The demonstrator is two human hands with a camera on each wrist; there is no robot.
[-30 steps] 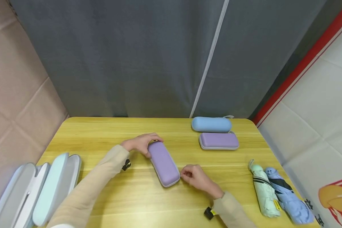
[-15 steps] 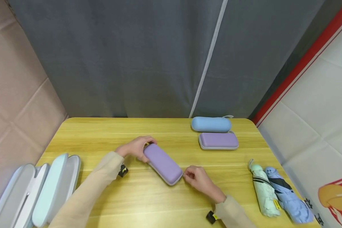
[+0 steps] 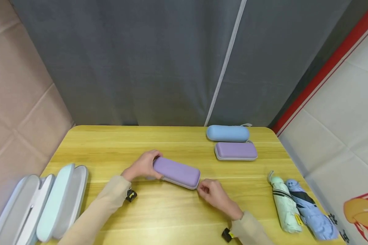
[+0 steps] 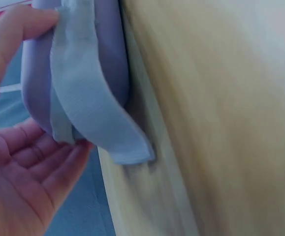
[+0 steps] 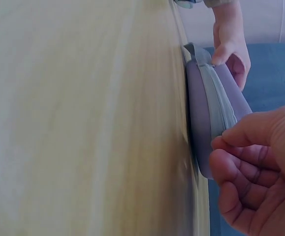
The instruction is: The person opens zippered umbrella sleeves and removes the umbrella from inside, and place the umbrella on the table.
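Note:
A purple zippered case [image 3: 177, 172] with a grey zip band lies on the wooden table, nearly crosswise. My left hand [image 3: 143, 166] grips its left end between thumb and fingers. In the left wrist view, a grey fabric strap [image 4: 90, 83] hangs from that end, close to the thumb. At the opposite end is my right hand [image 3: 213, 194], its thumb and forefinger pinched together at the zip. The right wrist view shows these fingertips [image 5: 227, 136] on the grey zip band [image 5: 213, 98]; the zipper pull between them is hidden.
A blue rounded case [image 3: 228, 133] and a second purple case [image 3: 236, 151] lie at the back right. Mint [image 3: 284, 206] and blue [image 3: 311, 211] folded umbrellas lie at the right edge. Two open cases, pale blue [image 3: 13, 211] and mint [image 3: 56, 204], stand at the left.
The purple case has turned counterclockwise, from steeply slanted to nearly crosswise. My left hand has moved left and nearer with its end, while the right hand has stayed at the other end.

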